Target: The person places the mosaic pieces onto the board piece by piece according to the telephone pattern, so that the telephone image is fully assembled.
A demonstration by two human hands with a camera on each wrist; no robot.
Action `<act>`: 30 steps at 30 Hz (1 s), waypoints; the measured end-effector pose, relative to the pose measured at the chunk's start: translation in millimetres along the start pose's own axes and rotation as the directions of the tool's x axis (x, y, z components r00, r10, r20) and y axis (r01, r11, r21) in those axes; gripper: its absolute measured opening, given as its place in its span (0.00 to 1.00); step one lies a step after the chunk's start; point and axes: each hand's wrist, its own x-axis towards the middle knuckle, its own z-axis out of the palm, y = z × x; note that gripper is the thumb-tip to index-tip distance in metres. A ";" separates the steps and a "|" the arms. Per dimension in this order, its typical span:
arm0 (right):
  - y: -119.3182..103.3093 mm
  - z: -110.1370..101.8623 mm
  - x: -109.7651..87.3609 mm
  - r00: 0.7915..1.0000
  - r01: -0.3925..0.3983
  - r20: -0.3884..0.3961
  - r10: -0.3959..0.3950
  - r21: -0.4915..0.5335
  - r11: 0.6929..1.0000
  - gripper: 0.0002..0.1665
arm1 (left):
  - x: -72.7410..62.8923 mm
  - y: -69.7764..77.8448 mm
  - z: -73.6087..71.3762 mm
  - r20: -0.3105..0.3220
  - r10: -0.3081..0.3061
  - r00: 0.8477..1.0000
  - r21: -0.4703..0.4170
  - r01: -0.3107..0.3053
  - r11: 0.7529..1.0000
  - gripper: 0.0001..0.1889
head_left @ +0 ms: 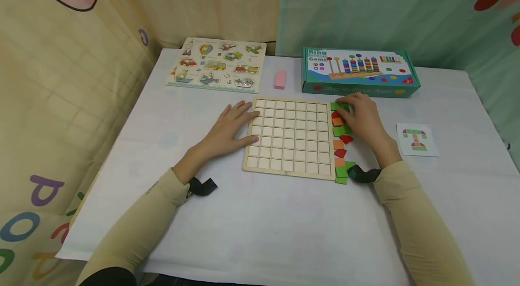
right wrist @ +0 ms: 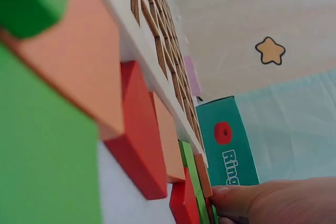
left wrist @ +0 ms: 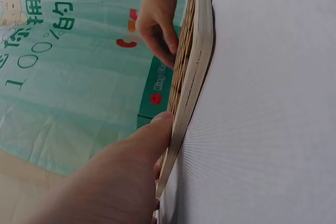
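— Nearer hand to the row of blocks (head_left: 342, 131)?

— The right hand (head_left: 361, 112) — over the top end of the row, right of centre in the head view. Left hand (head_left: 229, 128) across the board (head_left: 289, 133), well apart from any block.

— And the lie of the row?

— Long axis running down the frame, along the board's right edge. Nearest to the right fingertips: a green block (head_left: 335, 106) at the top end, left of the palm in the frame.

— Held?

— Can't tell. Fingers bent, thumb and forefinger about the green block, but a firm pinch not plain from any view (right wrist camera mostly full of nearer blocks). Left hand spread, fingers straight, resting at the board's left edge, nothing in grasp.

— Materials?

— Pale wood for the board, with a raised lattice of square cells and a layered edge in the left wrist view. Smooth, thick, crisp-cornered blocks — green pieces, orange squares (head_left: 338, 144), red wedges (head_left: 346, 139). Flat printed card (head_left: 418, 139) toward the right of the frame.
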 end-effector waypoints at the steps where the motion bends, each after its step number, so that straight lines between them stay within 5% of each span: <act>1: 0.5 0.2 -0.1 1.000 -0.004 -0.002 0.004 -0.003 1.000 0.19 | -0.6 -0.3 -0.3 -0.002 0.001 1.000 0.000 -0.001 1.000 0.38; 13: 7.0 -4.1 -5.1 0.991 -0.120 -0.047 0.124 0.069 0.990 0.18 | -3.1 -3.1 0.4 -0.003 0.002 1.000 -0.007 -0.002 1.000 0.38; 22: 1.2 -10.1 -6.5 0.984 -0.085 -0.142 0.106 0.146 0.986 0.17 | -1.5 -1.8 0.3 0.004 -0.006 1.000 0.002 0.006 1.000 0.38; 30: -41.4 -5.8 -2.0 0.997 0.004 -0.081 0.014 0.213 0.977 0.13 | -3.0 -1.6 -0.3 0.010 -0.012 1.000 0.000 0.012 1.000 0.38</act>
